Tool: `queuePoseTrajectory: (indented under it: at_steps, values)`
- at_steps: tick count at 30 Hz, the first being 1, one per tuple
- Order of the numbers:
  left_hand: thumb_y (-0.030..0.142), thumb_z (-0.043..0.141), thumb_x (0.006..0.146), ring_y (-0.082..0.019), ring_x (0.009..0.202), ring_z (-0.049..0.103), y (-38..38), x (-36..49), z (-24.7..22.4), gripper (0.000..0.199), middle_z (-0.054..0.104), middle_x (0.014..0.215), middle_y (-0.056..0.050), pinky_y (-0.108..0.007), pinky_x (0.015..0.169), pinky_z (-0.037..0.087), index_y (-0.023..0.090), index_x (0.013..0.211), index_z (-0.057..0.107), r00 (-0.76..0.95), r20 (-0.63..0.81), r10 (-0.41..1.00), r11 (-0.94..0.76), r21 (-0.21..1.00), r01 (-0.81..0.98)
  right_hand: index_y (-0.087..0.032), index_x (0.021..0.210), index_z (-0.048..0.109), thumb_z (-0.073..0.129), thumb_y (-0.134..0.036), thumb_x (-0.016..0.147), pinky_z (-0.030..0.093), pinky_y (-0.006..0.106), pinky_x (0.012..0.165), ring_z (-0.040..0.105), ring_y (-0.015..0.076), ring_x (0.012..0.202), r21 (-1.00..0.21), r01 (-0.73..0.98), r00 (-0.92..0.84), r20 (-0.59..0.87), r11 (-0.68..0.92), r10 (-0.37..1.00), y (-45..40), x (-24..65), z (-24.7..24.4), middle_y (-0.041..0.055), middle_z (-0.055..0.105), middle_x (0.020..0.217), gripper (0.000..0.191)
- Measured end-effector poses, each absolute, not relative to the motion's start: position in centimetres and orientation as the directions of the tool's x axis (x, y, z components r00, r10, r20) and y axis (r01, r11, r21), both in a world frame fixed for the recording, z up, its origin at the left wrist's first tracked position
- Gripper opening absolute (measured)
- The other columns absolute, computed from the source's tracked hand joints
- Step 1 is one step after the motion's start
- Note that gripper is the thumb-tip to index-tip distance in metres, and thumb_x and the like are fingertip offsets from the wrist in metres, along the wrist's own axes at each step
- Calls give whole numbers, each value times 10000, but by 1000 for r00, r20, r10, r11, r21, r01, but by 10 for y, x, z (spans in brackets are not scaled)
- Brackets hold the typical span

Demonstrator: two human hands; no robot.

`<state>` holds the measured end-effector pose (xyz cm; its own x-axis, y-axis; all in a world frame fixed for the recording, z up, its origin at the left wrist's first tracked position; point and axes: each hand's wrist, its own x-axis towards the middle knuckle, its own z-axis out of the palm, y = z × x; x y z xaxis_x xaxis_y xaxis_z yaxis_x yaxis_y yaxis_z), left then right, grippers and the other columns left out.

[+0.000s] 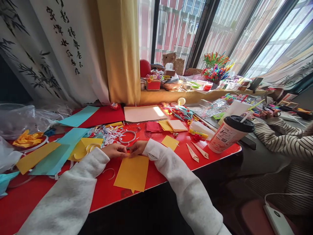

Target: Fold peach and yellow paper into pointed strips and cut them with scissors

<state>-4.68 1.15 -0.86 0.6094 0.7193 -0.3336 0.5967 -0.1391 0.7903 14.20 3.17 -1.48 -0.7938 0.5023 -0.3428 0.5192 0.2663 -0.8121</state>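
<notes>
My left hand (114,150) and my right hand (137,148) meet over the red table, fingertips almost touching. Both are closed in a pinch around something small and dark between them, too small to name. Just below lies a yellow paper sheet (132,173), its upper edge under my fingers and its lower edge at the table's front. A silver ring (127,137) rests beyond my hands. Right of my right wrist is a small yellow paper square (170,143). Curled yellow paper (84,148) sits left of my left hand.
Two folded paper cones (192,152) and a lidded drink cup (230,133) stand to the right. Paper scraps (111,133), blue sheets (61,151) and a plastic bag (24,120) crowd the left. A co-worker's striped sleeve (281,137) shows at far right.
</notes>
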Motion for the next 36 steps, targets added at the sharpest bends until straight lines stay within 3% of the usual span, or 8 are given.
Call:
queuePoseTrajectory:
  at_steps: [4,7,12,17,21,25,30,36]
  values:
    - [553,621,601,-84,526,341,13,-49,-11,433,426,580,33,-227,503,240,139,701,545,604,-338,721,-143,781,608,-99,694,557,690,-482,595,287,177,439,386,35,468,-824,510,-798,-348,245,492,31,142,-16,-67,431,507,417]
    - [551,622,603,-77,500,316,15,-52,-14,432,399,554,44,-227,488,228,139,708,545,601,-352,717,-128,781,611,-86,722,577,675,-441,638,313,173,473,412,35,495,-845,475,-819,-322,245,476,30,141,-17,-58,460,536,378]
    - [490,613,649,-129,680,455,17,-53,-13,380,530,679,0,-234,644,321,126,760,614,653,-337,678,-177,788,590,-70,777,590,657,-347,693,353,165,507,469,46,547,-853,467,-823,-321,235,469,29,141,-13,-30,524,609,297]
    - [491,618,640,-120,650,430,16,-52,-13,369,498,638,10,-229,621,308,127,694,590,634,-325,702,-182,778,601,-76,723,570,643,-305,715,323,160,466,412,27,482,-841,483,-817,-332,244,472,27,140,-9,-59,462,524,241]
    - [485,624,632,-107,621,399,15,-51,-14,363,465,616,20,-226,590,289,133,655,539,639,-332,694,-174,783,597,-89,718,555,625,-364,724,293,162,445,374,19,450,-841,478,-816,-318,254,482,25,141,-10,-74,419,490,284]
    - [486,636,606,-91,581,357,13,-49,-15,379,413,576,36,-222,555,268,142,604,479,648,-328,687,-178,789,588,-114,705,519,543,-456,765,288,176,441,381,32,440,-851,439,-826,-257,288,502,25,139,-16,-69,411,488,348]
    - [457,663,563,-93,592,383,12,-49,-18,367,437,594,36,-218,560,294,149,609,471,635,-336,695,-120,817,565,-110,691,544,559,-357,783,272,178,490,342,28,491,-794,423,-817,-125,437,563,25,133,-22,-69,383,509,264]
    - [481,655,562,-95,563,386,13,-50,-18,369,446,558,36,-225,544,294,147,605,502,621,-341,706,-112,812,573,-102,739,594,552,-316,792,285,179,516,364,40,520,-773,417,-809,-75,479,584,26,131,-22,-58,415,534,224]
